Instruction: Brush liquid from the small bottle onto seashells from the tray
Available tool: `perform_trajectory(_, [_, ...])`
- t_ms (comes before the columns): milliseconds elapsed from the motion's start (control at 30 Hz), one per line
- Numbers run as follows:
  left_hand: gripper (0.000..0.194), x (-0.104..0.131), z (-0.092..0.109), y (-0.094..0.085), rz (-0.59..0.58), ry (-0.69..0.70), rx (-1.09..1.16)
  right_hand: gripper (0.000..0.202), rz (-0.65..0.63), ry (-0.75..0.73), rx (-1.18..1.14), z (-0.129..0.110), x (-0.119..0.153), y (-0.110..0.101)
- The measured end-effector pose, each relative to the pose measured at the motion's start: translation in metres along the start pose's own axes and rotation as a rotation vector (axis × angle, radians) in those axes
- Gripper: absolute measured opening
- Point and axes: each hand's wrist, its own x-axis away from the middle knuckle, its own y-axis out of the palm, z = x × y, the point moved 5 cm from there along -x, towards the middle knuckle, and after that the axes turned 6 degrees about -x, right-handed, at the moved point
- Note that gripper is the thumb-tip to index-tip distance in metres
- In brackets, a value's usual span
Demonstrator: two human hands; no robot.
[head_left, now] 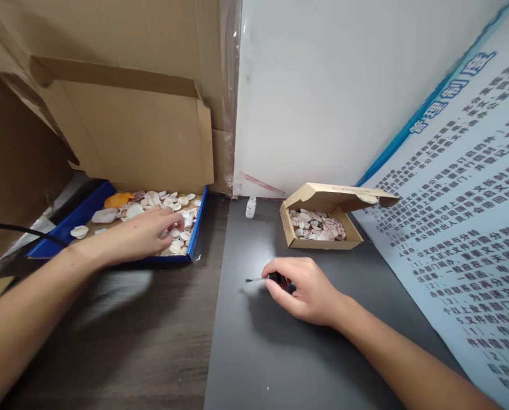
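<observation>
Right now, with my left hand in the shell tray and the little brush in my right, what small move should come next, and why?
Probably close the left hand on one pale seashell in the blue-rimmed tray and lift it toward the grey mat. The fingers already rest among the shells, while the right hand holds the thin black-handled brush ready over the mat.
</observation>
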Motion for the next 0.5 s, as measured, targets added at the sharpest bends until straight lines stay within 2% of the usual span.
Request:
perform_trajectory(133, [0.021, 0.005, 0.016, -0.015, -0.026, -0.024, -0.054, 0.009, 0.038, -0.030, -0.001, 0.000, 0.000, -0.002])
perform_trajectory(267, [0.018, 0.005, 0.044, -0.022, 0.037, 0.019, 0.097, 0.008, 0.140, -0.064, -0.008, -0.002, 0.002, -0.005])
perform_trajectory(333, [0.018, 0.001, 0.063, -0.013, 0.013, 0.058, 0.292, 0.008, 0.218, -0.072, -0.012, -0.002, 0.003, -0.009])
perform_trajectory(500, [0.014, -0.017, 0.120, 0.034, -0.186, 0.181, 0.703, 0.011, 0.360, -0.057, -0.007, 0.001, 0.006, -0.017])
